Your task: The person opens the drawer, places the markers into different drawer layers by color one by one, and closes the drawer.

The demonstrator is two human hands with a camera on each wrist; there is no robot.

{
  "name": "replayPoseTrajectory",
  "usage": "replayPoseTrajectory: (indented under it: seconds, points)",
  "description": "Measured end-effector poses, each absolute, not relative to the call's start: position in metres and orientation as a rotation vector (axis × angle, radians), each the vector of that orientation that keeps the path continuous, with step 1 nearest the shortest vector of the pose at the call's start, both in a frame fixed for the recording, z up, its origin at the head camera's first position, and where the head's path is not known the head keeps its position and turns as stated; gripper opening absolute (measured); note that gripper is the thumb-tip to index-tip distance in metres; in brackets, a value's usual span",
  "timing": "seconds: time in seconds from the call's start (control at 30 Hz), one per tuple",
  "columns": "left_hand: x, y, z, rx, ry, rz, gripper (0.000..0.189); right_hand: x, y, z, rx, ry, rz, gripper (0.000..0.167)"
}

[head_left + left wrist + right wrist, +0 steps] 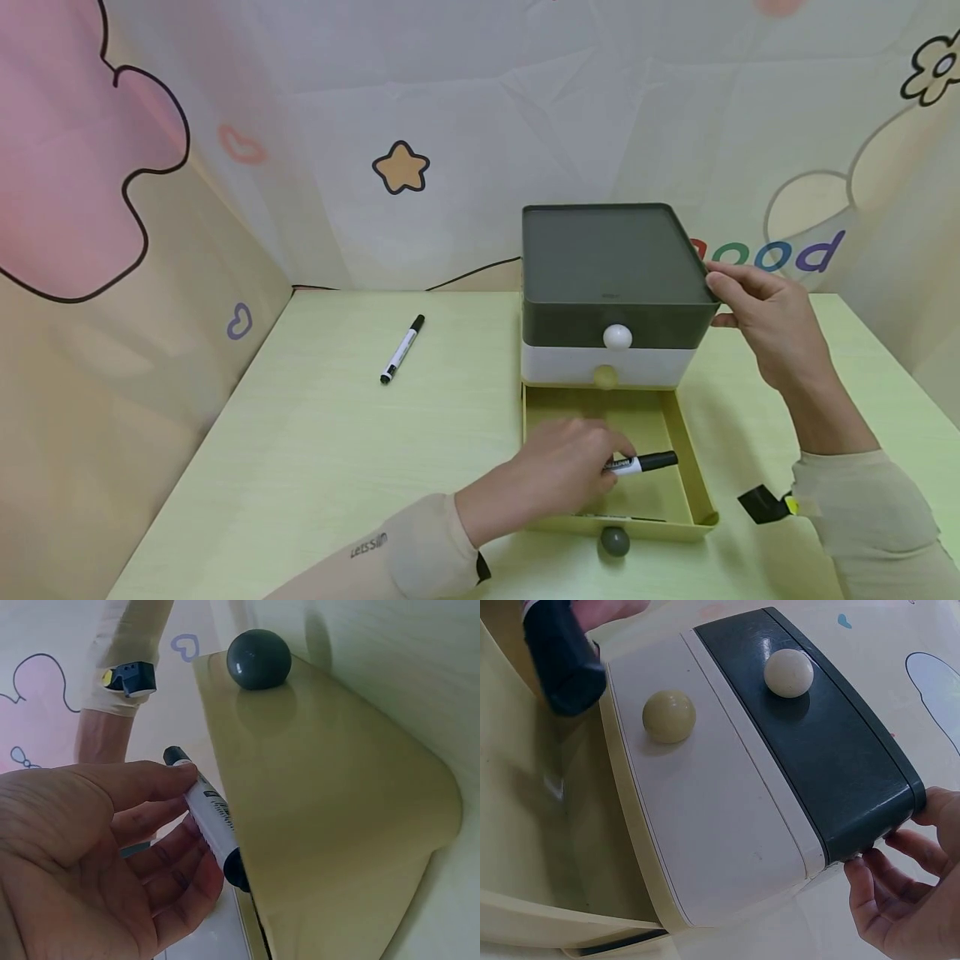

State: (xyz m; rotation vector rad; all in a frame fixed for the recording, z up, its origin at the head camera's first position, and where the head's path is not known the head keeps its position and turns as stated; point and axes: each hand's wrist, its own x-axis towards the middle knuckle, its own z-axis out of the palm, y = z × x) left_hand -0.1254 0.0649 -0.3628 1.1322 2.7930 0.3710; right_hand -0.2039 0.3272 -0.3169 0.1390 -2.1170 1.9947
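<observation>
A black-and-white marker pen (630, 463) is pinched between the thumb and fingers of my left hand (558, 467). It hangs over the pulled-out yellow bottom drawer (692, 467), its black cap toward the right wall. In the left wrist view the marker (213, 819) slants beside the drawer's front panel (337, 780). My right hand (772, 321) holds the right edge of the small drawer chest (600, 254), thumb at the top edge, fingers against the side. The chest has a dark green top drawer (840, 750) with a white knob and a white drawer (720, 787) with a yellow knob.
A second marker (402, 350) lies on the pale green table (337, 450), left of the chest. The bottom drawer's dark grey knob (615, 542) juts toward me. A thin black cable (472, 271) runs behind the chest along the printed cloth backdrop (450, 225).
</observation>
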Motion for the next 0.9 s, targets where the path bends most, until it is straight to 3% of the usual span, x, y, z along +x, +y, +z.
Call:
replayPoseTrajectory:
  seconds: [0.5,0.9]
  points:
    - [-0.125,0.068,-0.373,1.152,2.786,0.323,0.025,-0.203,0.328,-0.317,0.125,-2.138,1.981,0.032]
    - [-0.123,0.068,-0.378,1.178,2.794,0.329,0.027,-0.204,0.327,-0.316,0.14,-2.118,1.996,0.024]
